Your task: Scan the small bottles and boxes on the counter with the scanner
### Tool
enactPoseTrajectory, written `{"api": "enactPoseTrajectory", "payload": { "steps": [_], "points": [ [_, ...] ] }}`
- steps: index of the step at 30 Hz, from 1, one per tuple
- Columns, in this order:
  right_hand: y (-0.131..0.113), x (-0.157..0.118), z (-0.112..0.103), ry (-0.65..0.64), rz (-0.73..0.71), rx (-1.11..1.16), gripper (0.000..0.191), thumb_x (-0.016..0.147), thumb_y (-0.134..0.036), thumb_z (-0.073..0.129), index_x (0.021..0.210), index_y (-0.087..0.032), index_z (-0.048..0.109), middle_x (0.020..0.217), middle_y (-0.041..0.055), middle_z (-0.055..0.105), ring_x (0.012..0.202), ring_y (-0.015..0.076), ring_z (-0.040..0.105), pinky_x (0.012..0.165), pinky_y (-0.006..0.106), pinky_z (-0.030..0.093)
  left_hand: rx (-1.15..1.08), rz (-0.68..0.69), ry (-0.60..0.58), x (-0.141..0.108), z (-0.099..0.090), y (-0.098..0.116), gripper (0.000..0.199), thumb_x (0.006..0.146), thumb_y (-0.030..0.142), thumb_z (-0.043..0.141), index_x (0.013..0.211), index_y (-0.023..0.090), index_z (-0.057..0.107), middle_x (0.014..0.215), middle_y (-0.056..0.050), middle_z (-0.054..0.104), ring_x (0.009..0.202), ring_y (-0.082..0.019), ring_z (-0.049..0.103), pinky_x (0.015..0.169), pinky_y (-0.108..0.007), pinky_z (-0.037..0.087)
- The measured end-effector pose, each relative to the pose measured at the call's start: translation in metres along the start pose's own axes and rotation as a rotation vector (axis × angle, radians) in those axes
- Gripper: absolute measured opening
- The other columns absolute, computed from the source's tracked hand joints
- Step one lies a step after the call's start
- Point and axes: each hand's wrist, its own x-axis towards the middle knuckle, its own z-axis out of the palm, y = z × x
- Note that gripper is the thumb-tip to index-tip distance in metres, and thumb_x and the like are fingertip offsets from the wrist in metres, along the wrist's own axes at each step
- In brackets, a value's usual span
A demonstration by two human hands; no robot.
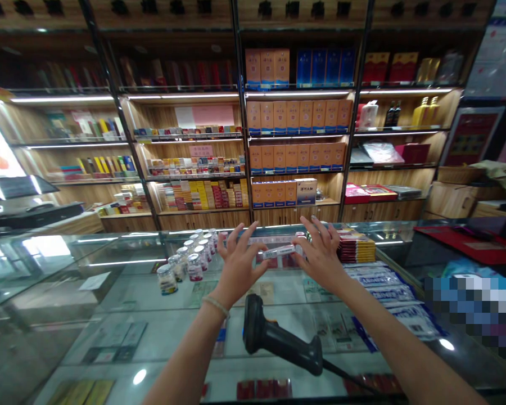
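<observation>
Where the slim pack point(279, 251) is: pinched between left hand point(241, 265) and right hand point(320, 257), above the worktop point(130, 301) (not set down).
Jars point(195, 267): already lined up.
Scanner point(285, 342): lying near, in neither hand.

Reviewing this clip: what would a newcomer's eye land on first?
Probably the black scanner lying on the glass counter, low and near center. Just beyond it, the left hand and right hand hold a small, slim pack. Behind, orange boxes line the wall shelves right of center.
</observation>
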Motion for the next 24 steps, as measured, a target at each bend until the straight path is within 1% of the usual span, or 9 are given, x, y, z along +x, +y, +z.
{"api": "enactPoseTrajectory", "payload": {
  "steps": [5,8,10,13,15,17,19,21,24],
  "points": [
    [-0.002,0.005,-0.005,-0.016,-0.048,-0.022,0.018,0.089,-0.038,0.064,0.101,-0.025,0.068,0.156,0.01,0.042,0.147,0.0307,0.026,0.119,0.055,0.007,0.017,0.015,0.039,-0.002,0.0,-0.004,0.018,0.076,0.032,0.078,0.092,0.03,0.07,0.153,-0.002,0.049,0.144,-0.033,0.033,0.121,-0.063,0.0],
    [-0.002,0.01,-0.007,-0.057,-0.075,-0.039,0.017,0.087,-0.037,0.066,0.1,-0.026,0.068,0.156,0.0092,0.042,0.147,0.0296,0.026,0.12,0.055,0.005,0.013,0.012,0.048,-0.003,0.002,-0.007,0.018,0.076,0.032,0.078,0.093,0.03,0.071,0.153,-0.002,0.048,0.144,-0.034,0.033,0.12,-0.064,0.002],
    [-0.004,0.013,-0.01,-0.09,-0.068,-0.046,0.018,0.086,-0.035,0.067,0.102,-0.026,0.068,0.156,0.0093,0.042,0.147,0.0293,0.025,0.12,0.056,0.005,0.008,0.01,0.047,-0.003,0.003,-0.009,0.018,0.077,0.032,0.078,0.093,0.03,0.071,0.153,-0.002,0.048,0.145,-0.034,0.032,0.12,-0.064,0.003],
    [-0.013,0.017,-0.022,-0.121,-0.01,-0.043,0.031,0.087,-0.035,0.067,0.117,-0.025,0.065,0.157,0.0112,0.04,0.147,0.03,0.025,0.12,0.056,0.006,0.003,0.005,0.053,-0.005,0.004,-0.013,0.017,0.077,0.033,0.078,0.092,0.03,0.071,0.153,-0.001,0.048,0.144,-0.034,0.032,0.12,-0.065,0.006],
    [-0.025,0.017,-0.034,-0.132,0.037,-0.017,0.043,0.089,-0.038,0.065,0.13,-0.024,0.06,0.157,0.0128,0.038,0.148,0.0309,0.024,0.119,0.056,0.009,0.003,-0.003,0.068,-0.005,0.005,-0.016,0.016,0.079,0.033,0.077,0.093,0.03,0.071,0.153,-0.002,0.048,0.144,-0.034,0.033,0.12,-0.064,0.009],
    [-0.041,0.013,-0.047,-0.167,0.055,0.033,0.048,0.09,-0.044,0.063,0.133,-0.024,0.058,0.158,0.0131,0.038,0.149,0.032,0.022,0.119,0.057,0.011,0.003,-0.011,0.088,-0.007,0.007,-0.019,0.015,0.081,0.034,0.074,0.095,0.029,0.071,0.154,-0.004,0.047,0.144,-0.034,0.032,0.119,-0.064,0.013],
    [-0.059,0.003,-0.059,-0.248,0.05,0.088,0.052,0.09,-0.051,0.062,0.134,-0.025,0.057,0.157,0.0131,0.038,0.149,0.0324,0.021,0.119,0.057,0.011,0.01,-0.021,0.112,-0.009,0.01,-0.022,0.015,0.083,0.035,0.072,0.096,0.028,0.072,0.155,-0.006,0.044,0.144,-0.035,0.031,0.119,-0.063,0.016],
    [-0.076,-0.012,-0.066,-0.378,0.008,0.149,0.065,0.086,-0.062,0.062,0.14,-0.026,0.053,0.162,0.0127,0.031,0.151,0.0339,0.017,0.12,0.057,0.012,0.02,-0.026,0.13,-0.011,0.013,-0.025,0.015,0.083,0.035,0.072,0.097,0.028,0.072,0.156,-0.007,0.042,0.144,-0.035,0.031,0.119,-0.063,0.015],
    [-0.094,-0.037,-0.068,-0.562,-0.029,0.198,0.084,0.081,-0.071,0.061,0.15,-0.028,0.042,0.166,0.014,0.022,0.153,0.0366,0.011,0.119,0.062,0.009,0.025,-0.017,0.14,-0.014,0.018,-0.029,0.016,0.083,0.034,0.072,0.098,0.028,0.072,0.155,-0.008,0.042,0.144,-0.035,0.032,0.12,-0.062,0.017]
  ]
}}
